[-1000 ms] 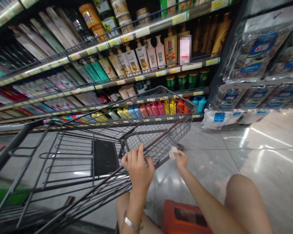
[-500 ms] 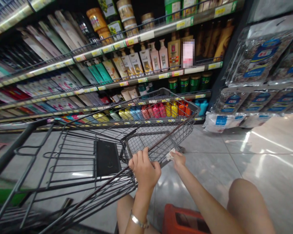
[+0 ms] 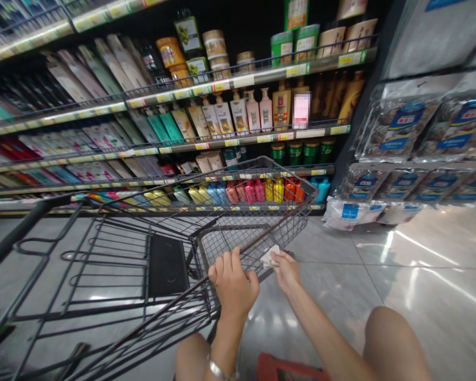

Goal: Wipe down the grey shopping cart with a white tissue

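A dark wire shopping cart (image 3: 115,264) lies tipped on its side in a shop aisle, its open basket facing me. My left hand (image 3: 233,283) is closed round a bar of the cart's lower rim. My right hand (image 3: 286,269) pinches a small white cloth (image 3: 269,256) and presses it against the same rim bar, just right of the left hand. A silver bracelet (image 3: 218,370) sits on my left wrist. My bare knees show at the bottom of the view.
Shelves (image 3: 241,138) of shampoo and lotion bottles run along the left and back. Stacked plastic-wrapped packs (image 3: 400,132) stand at the right. An orange-red stool or crate (image 3: 289,368) is under me. Glossy grey floor tiles (image 3: 420,275) stretch to the right.
My right hand with the cloth has slid left along the rim bar towards the left hand. The left hand has closed fully on the bar. The view has tilted upward.
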Demonstrator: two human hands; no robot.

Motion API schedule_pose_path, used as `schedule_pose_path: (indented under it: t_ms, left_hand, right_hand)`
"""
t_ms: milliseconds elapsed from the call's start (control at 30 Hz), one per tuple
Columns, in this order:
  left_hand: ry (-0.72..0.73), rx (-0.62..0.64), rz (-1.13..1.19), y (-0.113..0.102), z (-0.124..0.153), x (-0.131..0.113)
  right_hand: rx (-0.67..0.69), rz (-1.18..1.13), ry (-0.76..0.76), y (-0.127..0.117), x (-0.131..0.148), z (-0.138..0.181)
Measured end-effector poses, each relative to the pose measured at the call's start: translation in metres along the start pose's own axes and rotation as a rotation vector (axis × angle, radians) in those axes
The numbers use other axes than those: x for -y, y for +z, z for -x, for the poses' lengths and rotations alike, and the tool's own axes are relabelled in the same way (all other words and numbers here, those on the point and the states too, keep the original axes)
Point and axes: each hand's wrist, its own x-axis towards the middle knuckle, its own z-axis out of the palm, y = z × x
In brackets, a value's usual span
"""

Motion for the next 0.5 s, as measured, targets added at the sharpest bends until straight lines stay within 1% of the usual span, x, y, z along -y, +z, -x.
schedule_pose_path:
  t_ms: [67,133,200,333,433,500]
  left_hand:
    - [0.004,-0.011,0.009,0.001,0.002,0.000]
    - [-0.004,-0.017,0.020,0.002,0.003,0.000]
    - [-0.020,-0.020,0.034,0.002,0.004,-0.001]
    - [-0.043,-0.033,0.078,0.001,0.005,-0.004]
    - [-0.054,-0.032,0.097,0.000,0.005,-0.005]
    - [-0.061,-0.025,0.108,0.000,0.005,-0.005]
  right_hand:
    - [0.067,-0.016,-0.026,0.000,0.008,0.008]
    - [0.126,-0.002,-0.085,-0.001,0.014,0.015]
    - [0.129,0.072,-0.158,-0.004,0.014,0.019]
    - [0.087,0.285,-0.287,-0.010,-0.006,0.019]
    - [0.076,0.338,-0.435,-0.013,-0.024,0.015]
    - [0.076,0.354,-0.502,-0.016,-0.030,0.012]
